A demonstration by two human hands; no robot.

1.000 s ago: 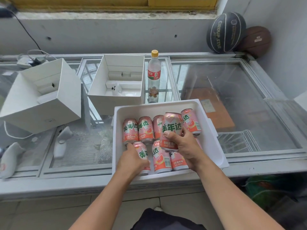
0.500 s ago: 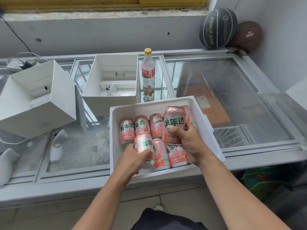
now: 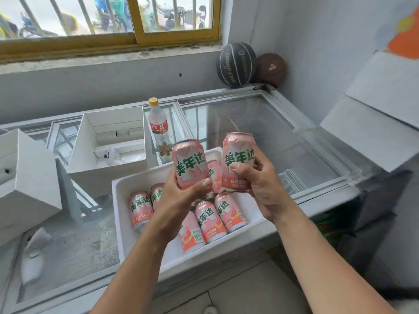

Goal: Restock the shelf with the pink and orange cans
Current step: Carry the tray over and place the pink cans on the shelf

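Left can [image 3: 189, 164] and right can [image 3: 238, 160], pink with green lettering, stood near upright, tops up; left hand [image 3: 175, 200] and right hand [image 3: 260, 186] each gripped one.

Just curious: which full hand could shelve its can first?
Right, probably: the right hand holds its can higher and farther right; the left hand's can hangs over the tray; no shelf shows.

Set directly on the grey-framed glass freezer lid [image 3: 283, 143]: a white rectangular foam tray [image 3: 122, 223], an open white cardboard box [image 3: 106, 171] behind-left of it, a clear orange-capped plastic bottle [image 3: 158, 128] just behind, a black basketball [image 3: 237, 64] and a brown basketball [image 3: 271, 68] far behind-right.
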